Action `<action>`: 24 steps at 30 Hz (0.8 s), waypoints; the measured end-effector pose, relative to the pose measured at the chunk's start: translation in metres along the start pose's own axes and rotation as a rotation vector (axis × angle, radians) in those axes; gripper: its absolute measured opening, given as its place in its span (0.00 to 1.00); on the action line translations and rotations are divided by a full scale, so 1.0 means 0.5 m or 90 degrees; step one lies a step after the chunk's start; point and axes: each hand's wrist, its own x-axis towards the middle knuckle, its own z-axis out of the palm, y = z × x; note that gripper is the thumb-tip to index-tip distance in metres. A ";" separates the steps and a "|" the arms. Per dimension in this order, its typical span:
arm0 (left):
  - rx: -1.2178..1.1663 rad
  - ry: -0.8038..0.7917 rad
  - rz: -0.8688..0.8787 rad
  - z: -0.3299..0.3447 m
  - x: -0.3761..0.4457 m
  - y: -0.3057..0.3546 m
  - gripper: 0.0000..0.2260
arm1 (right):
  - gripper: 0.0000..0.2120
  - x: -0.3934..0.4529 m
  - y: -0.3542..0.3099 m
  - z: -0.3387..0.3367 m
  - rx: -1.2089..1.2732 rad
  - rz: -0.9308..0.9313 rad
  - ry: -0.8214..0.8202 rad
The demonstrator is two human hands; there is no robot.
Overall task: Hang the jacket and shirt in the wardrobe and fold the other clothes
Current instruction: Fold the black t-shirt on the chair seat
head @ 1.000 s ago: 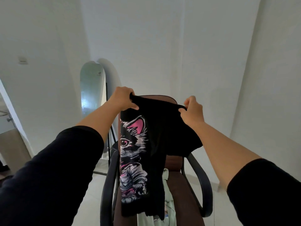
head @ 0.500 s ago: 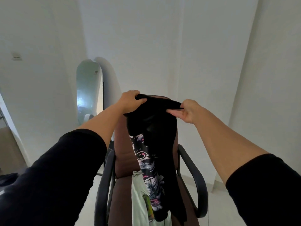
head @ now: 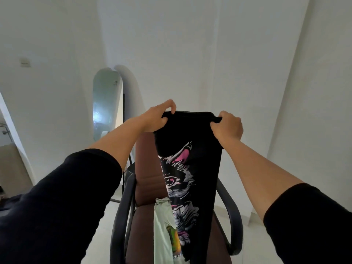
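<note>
A black T-shirt (head: pixel 202 149) with a grey and pink cat print hangs lengthwise, folded into a narrow strip, above the brown chair. My left hand (head: pixel 158 119) pinches its top left corner. My right hand (head: pixel 228 126) grips the top right corner. The top edge is stretched flat between both hands. Under the hanging shirt, a pale green T-shirt (head: pixel 163 231) with a coloured print lies on the chair seat, partly hidden by the black one.
The brown office chair (head: pixel 146 168) with black armrests (head: pixel 232 221) stands right in front of me. A tall arched mirror (head: pixel 106 103) leans on the white wall behind it on the left. White walls close in on the right.
My hands have moved apart and pulled the bunched top edge of the black T-shirt straight. The cat print has turned to face me again.
</note>
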 end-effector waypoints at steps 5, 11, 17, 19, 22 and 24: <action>0.111 -0.038 -0.009 0.020 -0.001 0.009 0.23 | 0.04 0.013 0.012 -0.004 0.083 -0.057 -0.010; 0.195 -0.070 -0.042 0.049 0.004 0.012 0.24 | 0.13 0.007 0.043 -0.023 0.064 -0.358 -0.058; 0.209 -0.012 -0.058 0.080 -0.012 0.033 0.18 | 0.16 0.022 0.081 -0.035 -0.006 -0.443 -0.125; 0.216 0.029 -0.052 0.090 -0.023 0.038 0.18 | 0.16 0.024 0.087 -0.046 -0.053 -0.439 -0.169; 0.215 0.057 -0.033 0.096 -0.043 0.049 0.20 | 0.14 0.017 0.097 -0.055 -0.101 -0.440 -0.205; 0.244 0.054 -0.017 0.091 -0.055 0.059 0.22 | 0.13 0.009 0.103 -0.059 -0.129 -0.423 -0.221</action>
